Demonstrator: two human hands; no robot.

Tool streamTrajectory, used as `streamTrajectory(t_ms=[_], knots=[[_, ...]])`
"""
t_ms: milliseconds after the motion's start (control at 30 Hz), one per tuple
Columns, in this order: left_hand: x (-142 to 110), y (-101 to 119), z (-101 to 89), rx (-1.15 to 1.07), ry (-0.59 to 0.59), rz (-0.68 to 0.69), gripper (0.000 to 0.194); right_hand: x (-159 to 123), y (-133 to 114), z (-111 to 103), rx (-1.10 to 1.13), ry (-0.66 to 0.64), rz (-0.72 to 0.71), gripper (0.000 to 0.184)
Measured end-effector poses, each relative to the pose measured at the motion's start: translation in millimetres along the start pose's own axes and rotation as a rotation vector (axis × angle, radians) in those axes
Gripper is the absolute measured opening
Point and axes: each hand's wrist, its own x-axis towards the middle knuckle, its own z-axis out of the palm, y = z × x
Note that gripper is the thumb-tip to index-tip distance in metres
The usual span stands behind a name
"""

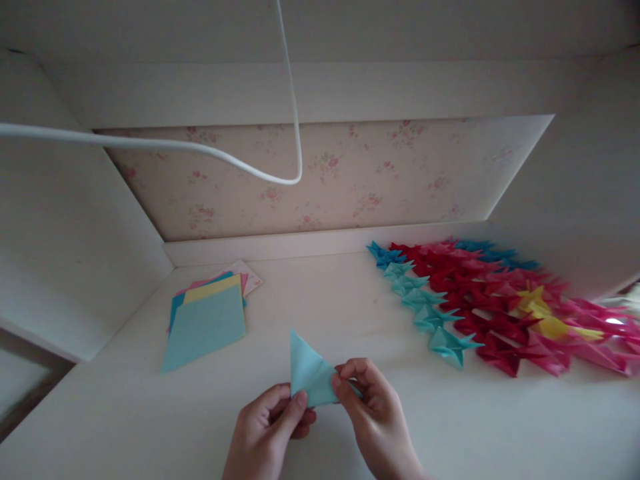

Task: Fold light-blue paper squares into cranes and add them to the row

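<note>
A light turquoise sheet of origami paper [311, 373], folded to a pointed shape with crease lines, is held up between both hands above the white desk. My left hand [273, 427] pinches its lower left edge, thumb in front and fingers curled behind. On the other side, my right hand [373, 407] grips the right corner between thumb and fingers. One tip of the paper points up and to the left. The part behind the right fingers is hidden.
A stack of square paper sheets [210, 327], turquoise on top, lies at the left. Rows of folded paper cranes [500, 313] in turquoise, red, pink, yellow and blue cover the right side. A white cable [200, 147] hangs across the upper view.
</note>
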Motion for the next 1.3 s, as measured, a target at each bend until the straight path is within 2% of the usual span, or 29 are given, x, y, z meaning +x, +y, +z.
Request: streamTrajectory(t_ms=[133,300,367,467,567,667,900,1000,1100,1200,1300], knots=[[-2,1,1.5,-0.027,0.055,0.036,0.045,1,-4,2,0.085,-0.001,0.061,0.029],[-3,-1,3.2,-0.069,0.079,0.070,0.042,-2,-3,9,0.169,-0.031,0.327,0.059],[-4,-3,2.9,-0.064,0.084,0.100,0.040,-4,-3,14,0.232,-0.118,0.382,0.062],[-5,-6,2.1,-0.027,0.096,0.158,0.037,-6,-2,21,0.276,-0.338,0.345,0.041],[-4,-9,1.3,-0.006,0.040,0.157,0.035,-8,0,23,0.178,-0.408,0.306,0.049],[-3,-11,2.6,-0.015,-0.002,0.140,0.037,-9,2,22,0.109,-0.360,0.303,0.056],[-6,-7,11.2,-0.119,0.091,0.090,0.038,-10,-1,20,0.222,-0.269,0.365,0.058],[-6,-4,11.7,-0.158,0.135,0.057,0.040,-7,-3,13,0.271,-0.185,0.350,0.056],[-3,-5,8.5,-0.188,0.153,0.031,0.044,-2,-5,4,0.306,-0.090,0.313,0.050],[1,-7,0.6,-0.178,0.134,0.022,0.043,6,-8,-5,0.370,0.066,0.291,0.045],[6,-8,-8.1,-0.131,0.070,0.024,0.040,13,-12,-12,0.393,0.052,0.290,0.045]])
